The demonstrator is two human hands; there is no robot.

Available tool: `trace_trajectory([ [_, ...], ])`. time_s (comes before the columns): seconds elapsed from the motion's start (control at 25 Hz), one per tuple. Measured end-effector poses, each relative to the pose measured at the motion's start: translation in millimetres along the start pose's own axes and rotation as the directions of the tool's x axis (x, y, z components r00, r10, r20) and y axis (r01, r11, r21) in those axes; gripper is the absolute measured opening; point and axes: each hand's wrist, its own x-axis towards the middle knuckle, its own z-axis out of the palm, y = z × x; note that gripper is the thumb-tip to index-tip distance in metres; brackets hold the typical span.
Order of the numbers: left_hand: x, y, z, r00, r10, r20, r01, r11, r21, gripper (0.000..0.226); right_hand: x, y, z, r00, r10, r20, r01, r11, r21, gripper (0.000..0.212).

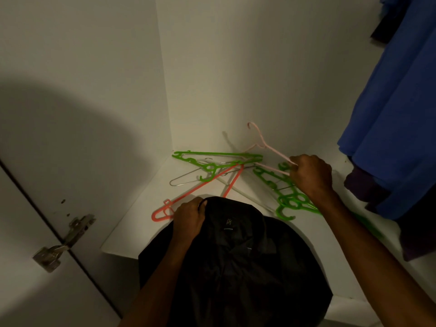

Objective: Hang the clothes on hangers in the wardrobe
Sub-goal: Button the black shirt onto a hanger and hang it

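Observation:
A black shirt (236, 256) hangs over the front edge of the white wardrobe shelf (132, 234), collar uppermost. My left hand (190, 217) grips the shirt at the left of its collar. My right hand (311, 175) grips a pale pink hanger (263, 143) by its right end and holds it tilted, hook up against the back wall. On the shelf lie loose hangers: a green one (219, 156) at the back, a coral one (195, 187), a wire one (186, 179) and another green one (290, 201) under my right wrist.
Blue clothes (389, 109) hang at the right, with dark purple cloth (363, 182) bunched below them on the shelf. The wardrobe's white side wall (94, 90) stands at the left, with a metal door hinge (63, 241) low on it.

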Motion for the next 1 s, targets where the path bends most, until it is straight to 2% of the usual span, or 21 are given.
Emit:
trace_trajectory([
  [0.08, 1.2, -2.6, -0.4, 1.000, -0.019, -0.023, 0.018, 0.999, -0.045, 0.033, -8.5, 9.5, -1.4, 0.993, 0.108, -0.047, -0.105, 0.993, 0.057, 0.016],
  [0.12, 1.7, -3.1, -0.8, 0.999, -0.031, -0.032, 0.029, 0.997, -0.065, 0.033, -11.4, 15.0, 1.3, 0.982, 0.182, -0.058, -0.172, 0.974, 0.149, 0.016],
  [0.16, 1.8, -3.6, -0.9, 0.998, -0.041, -0.039, 0.038, 0.996, -0.080, 0.033, -13.6, 21.2, 6.4, 0.959, 0.279, -0.039, -0.253, 0.914, 0.318, 0.016],
  [0.2, 1.8, -3.4, -1.4, 0.998, -0.049, -0.042, 0.045, 0.995, -0.092, 0.034, -15.2, 26.4, 11.7, 0.927, 0.375, 0.029, -0.335, 0.789, 0.515, 0.016],
  [0.24, 2.1, -3.3, -1.2, 0.998, -0.052, -0.039, 0.048, 0.994, -0.102, 0.034, -17.1, 31.3, 15.6, 0.886, 0.449, 0.119, -0.404, 0.618, 0.675, 0.017],
  [0.28, 1.8, -2.6, -1.1, 0.998, -0.050, -0.035, 0.046, 0.993, -0.106, 0.034, -19.5, 37.0, 18.7, 0.846, 0.492, 0.207, -0.455, 0.463, 0.760, 0.018],
  [0.32, 1.3, -2.9, 0.0, 0.998, -0.047, -0.037, 0.043, 0.993, -0.106, 0.035, -22.1, 42.2, 20.0, 0.817, 0.506, 0.275, -0.494, 0.371, 0.787, 0.017],
  [0.48, 2.1, -5.5, 1.8, 0.999, -0.029, -0.037, 0.025, 0.994, -0.107, 0.046, -28.2, 54.8, 10.6, 0.796, 0.444, 0.412, -0.564, 0.295, 0.771, 0.013],
  [0.72, 2.4, 0.2, 1.6, 0.998, -0.061, -0.007, 0.060, 0.993, -0.098, 0.033, -37.3, 58.3, 27.0, 0.678, 0.292, 0.675, -0.716, 0.052, 0.696, 0.026],
  [0.8, 4.5, 3.5, 0.2, 0.998, -0.057, 0.032, 0.058, 0.998, -0.037, 0.046, -38.9, 56.0, 24.0, 0.674, 0.306, 0.672, -0.715, 0.044, 0.698, 0.027],
  [0.84, 7.5, 5.2, 0.7, 0.997, -0.038, 0.072, 0.036, 0.999, 0.021, 0.054, -39.6, 53.5, 19.8, 0.690, 0.354, 0.631, -0.694, 0.076, 0.716, 0.024],
  [0.92, 12.8, 10.8, 3.5, 0.987, -0.005, 0.163, -0.018, 0.990, 0.138, 0.069, -41.5, 40.7, 10.2, 0.750, 0.451, 0.483, -0.624, 0.242, 0.743, 0.017],
  [1.0, 19.7, 19.5, 8.3, 0.980, 0.035, 0.196, -0.075, 0.977, 0.200, 0.077, -44.1, 21.8, 3.4, 0.837, 0.444, 0.321, -0.517, 0.450, 0.728, 0.015],
])
